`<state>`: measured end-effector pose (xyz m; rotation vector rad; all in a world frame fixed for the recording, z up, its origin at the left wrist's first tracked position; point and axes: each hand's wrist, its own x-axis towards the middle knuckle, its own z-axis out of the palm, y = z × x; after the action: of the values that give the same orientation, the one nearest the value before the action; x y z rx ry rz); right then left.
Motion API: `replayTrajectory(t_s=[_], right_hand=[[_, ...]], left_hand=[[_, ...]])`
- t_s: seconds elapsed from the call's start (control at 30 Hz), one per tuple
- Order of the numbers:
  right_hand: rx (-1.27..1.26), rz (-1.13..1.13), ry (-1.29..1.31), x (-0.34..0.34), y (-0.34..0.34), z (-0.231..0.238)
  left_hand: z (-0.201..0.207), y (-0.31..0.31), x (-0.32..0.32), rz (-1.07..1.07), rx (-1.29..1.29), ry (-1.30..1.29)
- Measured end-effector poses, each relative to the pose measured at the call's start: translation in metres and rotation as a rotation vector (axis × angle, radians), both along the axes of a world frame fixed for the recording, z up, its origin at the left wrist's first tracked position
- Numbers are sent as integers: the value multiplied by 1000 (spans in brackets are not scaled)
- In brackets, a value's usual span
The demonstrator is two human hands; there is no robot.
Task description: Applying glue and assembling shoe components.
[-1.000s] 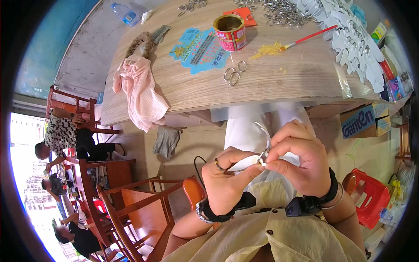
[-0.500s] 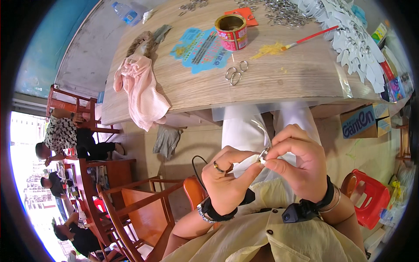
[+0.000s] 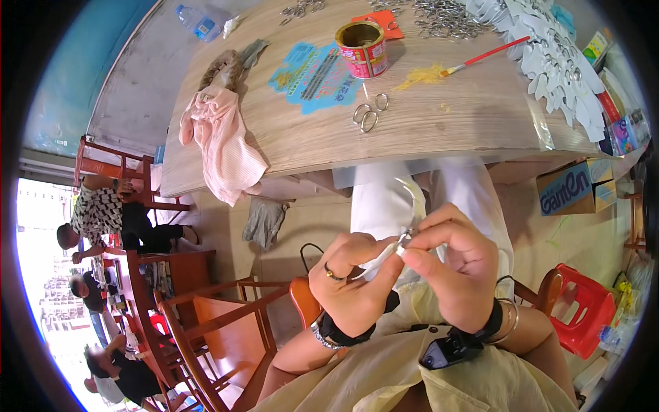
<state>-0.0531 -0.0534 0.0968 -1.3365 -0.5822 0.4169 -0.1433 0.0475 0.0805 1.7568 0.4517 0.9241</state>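
Note:
Above my lap, my left hand [image 3: 353, 281] pinches a thin white flat piece [image 3: 417, 200], whose curved end sticks up past the fingers. My right hand [image 3: 456, 264] is closed at the same spot, thumb and forefinger on a small shiny metal clasp [image 3: 405, 235] at the white piece's edge. The fingertips of both hands nearly meet there and hide part of the clasp. On the table [image 3: 288, 141] ahead lie a few loose metal rings [image 3: 370, 121]. Behind them stands an open red-and-pink tin [image 3: 362, 58].
A red-handled brush [image 3: 491, 52] lies by a yellow smear. White pieces with metal parts [image 3: 563, 75] pile up at the right, metal clasps [image 3: 449, 19] at the back. A pink cloth [image 3: 220, 137] hangs over the table's edge. Nearby are a wooden chair [image 3: 226, 336] and red plastic stool [image 3: 583, 309].
Both hands have shifted slightly left, and my right hand has turned a little. The white piece now shows more of its curved end above the fingers.

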Motion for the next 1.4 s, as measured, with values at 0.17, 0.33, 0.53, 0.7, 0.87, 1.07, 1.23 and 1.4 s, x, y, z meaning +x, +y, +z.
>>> replayTrajectory(t_s=[0.17, 0.33, 0.53, 0.7, 0.87, 1.07, 1.23, 1.4], right_hand=[[-77, -78, -70, -9, 6, 0], [-138, -120, -205, -15, 10, -1], [-186, 86, -363, -23, 1, 19], [-166, 177, -342, -27, 3, 20], [-218, 168, -416, -29, 6, 24], [-263, 121, -557, -30, 6, 24], [-272, 50, -650, -29, 7, 22], [-333, -46, -762, -27, 5, 17]], left_hand=[[-5, 1, 3, 84, 150, -35], [-11, 4, 5, 144, 297, -65], [-19, 17, 5, 220, 377, -86], [-22, 19, 4, 250, 443, -60], [-31, 19, 4, 237, 392, -138], [-32, 16, 5, 294, 494, -123], [-34, 16, 4, 220, 478, -168], [-26, 18, 1, 22, 438, -140]])
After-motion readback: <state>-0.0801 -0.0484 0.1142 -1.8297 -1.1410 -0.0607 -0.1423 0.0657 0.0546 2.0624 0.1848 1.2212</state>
